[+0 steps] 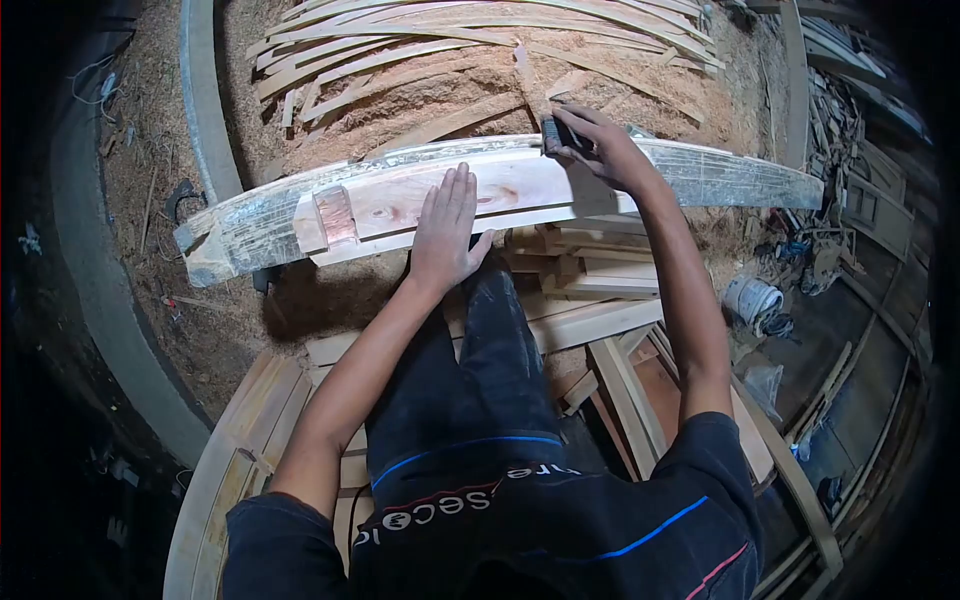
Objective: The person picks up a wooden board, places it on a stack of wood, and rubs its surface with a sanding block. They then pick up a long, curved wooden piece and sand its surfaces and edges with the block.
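A pale wooden piece [520, 188] with a notched, reddish recess near its left end lies along a long, worn workbench beam [715, 178]. My left hand [448, 228] rests flat on the middle of this piece, its fingers stretched out and pointing away from me. Near the far edge of the piece, to the right, my right hand [597, 145] is wrapped round a small dark tool [552, 133]. A thin pale strip, perhaps a shaving, stands up just beyond the tool. The tool's underside is hidden.
Long thin wooden strips [400, 30] and shavings [400, 108] cover the ground beyond the beam. Stacked timber [605, 270] lies below it on the near side. To the right are a white bucket [752, 298] and scrap pieces. A curved wooden frame [235, 460] is at lower left.
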Demonstrator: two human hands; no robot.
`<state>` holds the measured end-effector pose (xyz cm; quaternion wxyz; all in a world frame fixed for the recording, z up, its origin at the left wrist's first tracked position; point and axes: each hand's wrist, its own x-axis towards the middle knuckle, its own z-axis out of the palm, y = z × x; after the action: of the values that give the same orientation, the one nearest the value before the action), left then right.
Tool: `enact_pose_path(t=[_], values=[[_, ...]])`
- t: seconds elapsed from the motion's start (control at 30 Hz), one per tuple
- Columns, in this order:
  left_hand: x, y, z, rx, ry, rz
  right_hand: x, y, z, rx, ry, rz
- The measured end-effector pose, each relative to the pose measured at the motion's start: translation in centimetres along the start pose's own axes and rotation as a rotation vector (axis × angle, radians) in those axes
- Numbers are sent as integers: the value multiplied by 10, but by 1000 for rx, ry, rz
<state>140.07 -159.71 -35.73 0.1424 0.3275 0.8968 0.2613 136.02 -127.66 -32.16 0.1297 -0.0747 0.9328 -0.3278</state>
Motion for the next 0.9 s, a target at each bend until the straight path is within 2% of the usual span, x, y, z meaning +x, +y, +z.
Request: enact_pose_path(t=[0.1, 0.23, 0.3, 0.33, 0.43, 0.53, 0.63, 0.7, 0.8, 0.83, 0.9], values=[[1, -2, 1, -6, -7, 7, 14, -4, 7, 12, -37, -76], [0, -2, 5, 9, -4, 3, 36, -29, 34, 35, 53, -260], [-3, -2, 6, 8, -12, -1, 39, -22, 18, 18, -21, -285], [-4, -3, 6, 7, -11, 4, 32, -20, 1, 75, -126, -146], [0, -3, 6, 13, 9, -8, 3, 45, -19, -15, -96, -151], [0, 5, 5, 14, 2, -34, -10, 40, -29, -24, -123, -59], [2, 10, 3, 16, -8, -76, 9, 21, -6, 58, -161, -81], [3, 11, 2, 20, -19, -103, 29, 0, 17, 103, -52, -268], [1, 9, 2, 6, -6, -89, 46, -19, 37, 54, 4, -341], [-1, 8, 2, 9, 0, -100, 47, -18, 31, 64, -1, -352], [-6, 4, 1, 21, 17, -124, 41, -5, 5, 170, -172, -222]])
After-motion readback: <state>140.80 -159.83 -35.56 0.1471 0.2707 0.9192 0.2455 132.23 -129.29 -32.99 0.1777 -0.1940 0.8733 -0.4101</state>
